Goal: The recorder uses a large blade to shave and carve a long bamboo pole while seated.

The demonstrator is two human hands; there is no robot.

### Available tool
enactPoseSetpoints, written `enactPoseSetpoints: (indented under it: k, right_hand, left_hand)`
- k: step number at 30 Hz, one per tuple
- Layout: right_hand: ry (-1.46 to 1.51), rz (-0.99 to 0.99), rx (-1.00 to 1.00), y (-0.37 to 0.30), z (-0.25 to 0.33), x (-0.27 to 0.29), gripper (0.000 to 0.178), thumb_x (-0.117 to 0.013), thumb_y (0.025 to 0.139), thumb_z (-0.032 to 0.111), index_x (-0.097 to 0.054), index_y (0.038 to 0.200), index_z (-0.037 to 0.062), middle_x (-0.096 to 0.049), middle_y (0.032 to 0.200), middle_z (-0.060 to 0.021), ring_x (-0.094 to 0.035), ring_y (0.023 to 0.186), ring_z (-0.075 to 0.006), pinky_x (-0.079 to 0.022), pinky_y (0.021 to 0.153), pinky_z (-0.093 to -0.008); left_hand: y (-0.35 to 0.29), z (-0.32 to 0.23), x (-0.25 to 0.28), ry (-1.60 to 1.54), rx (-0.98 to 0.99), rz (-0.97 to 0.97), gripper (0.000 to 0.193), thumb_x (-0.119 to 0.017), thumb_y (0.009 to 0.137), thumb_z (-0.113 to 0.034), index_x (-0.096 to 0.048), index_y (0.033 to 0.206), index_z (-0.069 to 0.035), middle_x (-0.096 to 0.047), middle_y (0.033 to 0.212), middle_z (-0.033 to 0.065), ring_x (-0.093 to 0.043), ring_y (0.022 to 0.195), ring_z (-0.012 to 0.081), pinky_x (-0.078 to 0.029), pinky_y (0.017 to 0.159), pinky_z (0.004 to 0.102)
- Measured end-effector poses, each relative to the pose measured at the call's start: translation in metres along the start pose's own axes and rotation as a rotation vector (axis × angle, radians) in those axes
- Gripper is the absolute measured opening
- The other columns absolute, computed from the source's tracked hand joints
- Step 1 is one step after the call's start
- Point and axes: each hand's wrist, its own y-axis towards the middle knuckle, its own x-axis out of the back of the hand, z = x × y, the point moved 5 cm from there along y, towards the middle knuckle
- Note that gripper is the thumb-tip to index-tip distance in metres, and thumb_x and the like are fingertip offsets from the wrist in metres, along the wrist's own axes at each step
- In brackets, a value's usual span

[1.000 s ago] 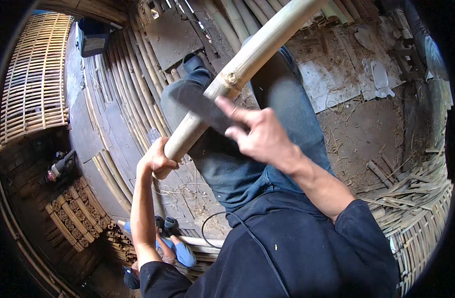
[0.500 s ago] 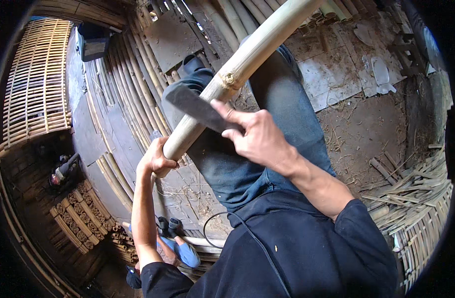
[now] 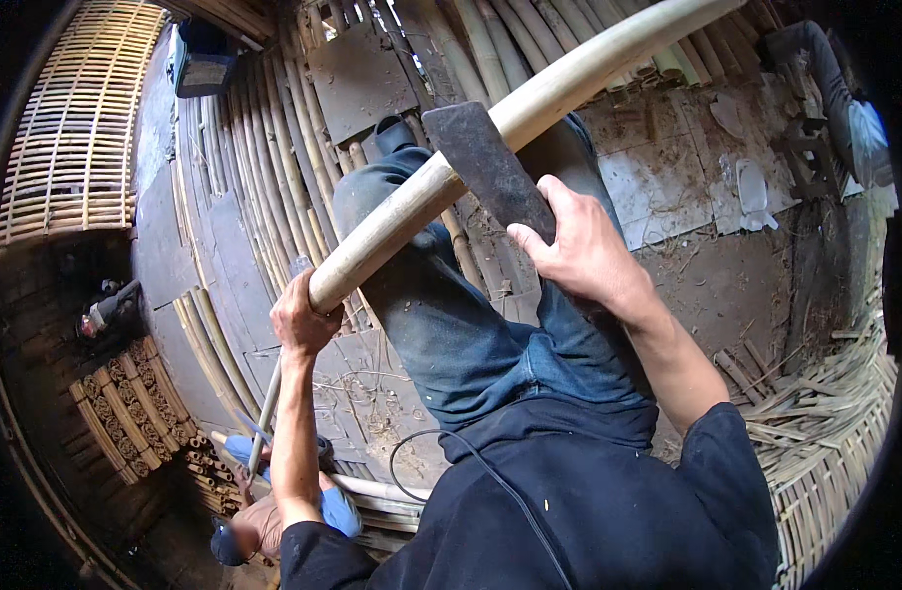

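Observation:
A thick pale bamboo pole (image 3: pixel 392 225) slants across my jeans-clad thighs, running from lower left up to the far right. Its near end is wrapped by my left hand (image 3: pixel 304 317), fingers curled around it. My right hand (image 3: pixel 587 246) is closed on a machete with a broad, dark, blunt-ended blade (image 3: pixel 482 162). That blade lies across the pole near its middle, over the place where a knot showed earlier. The machete's handle is hidden inside my right hand.
Bamboo poles (image 3: pixel 264 157) lie side by side on the left and at the back. A woven bamboo panel (image 3: pixel 82 118) stands far left; bundled sticks (image 3: pixel 126 418) are stacked below it. Another person (image 3: pixel 264 521) sits at lower left. Split strips (image 3: pixel 815 403) heap at right.
My right hand has moved the machete up and right along the pole, so its blade covers the knot. The pole has tipped flatter. The other person at lower left shows more fully.

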Motion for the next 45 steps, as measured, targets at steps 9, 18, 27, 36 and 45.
enactPoseSetpoints:
  k: [9, 18, 27, 36, 45]
  right_hand:
    - [0.174, -0.182, 0.116, 0.023, 0.001, -0.015, 0.058, -0.083, 0.088, 0.025, -0.065, 0.138, 0.0025, -0.077, 0.101, -0.0294, -0.079, 0.094, -0.0428, -0.062, 0.089, -0.0449]
    - [0.012, -0.375, 0.258, 0.028, 0.001, 0.012, 0.092, -0.083, 0.087, 0.011, -0.042, 0.169, 0.021, -0.078, 0.119, -0.0276, -0.082, 0.095, -0.0366, -0.066, 0.096, -0.0431]
    - [0.16, -0.272, 0.24, 0.027, 0.003, -0.006, 0.089, -0.081, 0.088, 0.008, -0.044, 0.167, 0.0246, -0.081, 0.116, -0.0234, -0.082, 0.097, -0.0308, -0.067, 0.095, -0.0397]
    - [0.038, -0.014, 0.271, 0.007, 0.029, -0.074, 0.093, -0.08, 0.088, 0.009, -0.039, 0.169, 0.0295, -0.08, 0.101, -0.0259, -0.079, 0.072, -0.0331, -0.07, 0.081, -0.04]
    - [0.127, -0.314, 0.269, 0.016, 0.022, -0.009, 0.082, -0.08, 0.089, 0.004, -0.051, 0.164, 0.022, -0.074, 0.135, -0.0234, -0.078, 0.116, -0.0311, -0.059, 0.108, -0.0382]
  left_hand:
    - [0.015, -0.003, 0.0, -0.053, 0.098, 0.108, 0.06, -0.085, 0.065, -0.013, -0.07, 0.122, -0.008, -0.078, 0.102, 0.0199, -0.077, 0.092, 0.042, -0.062, 0.082, 0.0479]
    - [0.025, -0.002, 0.0, -0.13, 0.087, 0.176, 0.057, -0.085, 0.064, -0.012, -0.071, 0.119, -0.007, -0.077, 0.101, 0.0214, -0.078, 0.092, 0.0423, -0.062, 0.081, 0.0473]
    - [0.019, 0.005, 0.001, -0.162, 0.066, 0.199, 0.053, -0.083, 0.067, -0.013, -0.07, 0.118, -0.007, -0.077, 0.098, 0.0215, -0.078, 0.09, 0.0415, -0.062, 0.077, 0.047]
    - [0.024, 0.001, -0.002, -0.128, 0.081, 0.196, 0.057, -0.086, 0.065, -0.014, -0.069, 0.12, -0.009, -0.077, 0.103, 0.0199, -0.077, 0.093, 0.0425, -0.062, 0.081, 0.0491]
    - [0.02, -0.015, -0.004, -0.037, 0.022, 0.038, 0.057, -0.088, 0.068, -0.016, -0.07, 0.121, -0.008, -0.078, 0.103, 0.0193, -0.078, 0.09, 0.0409, -0.063, 0.08, 0.0477]
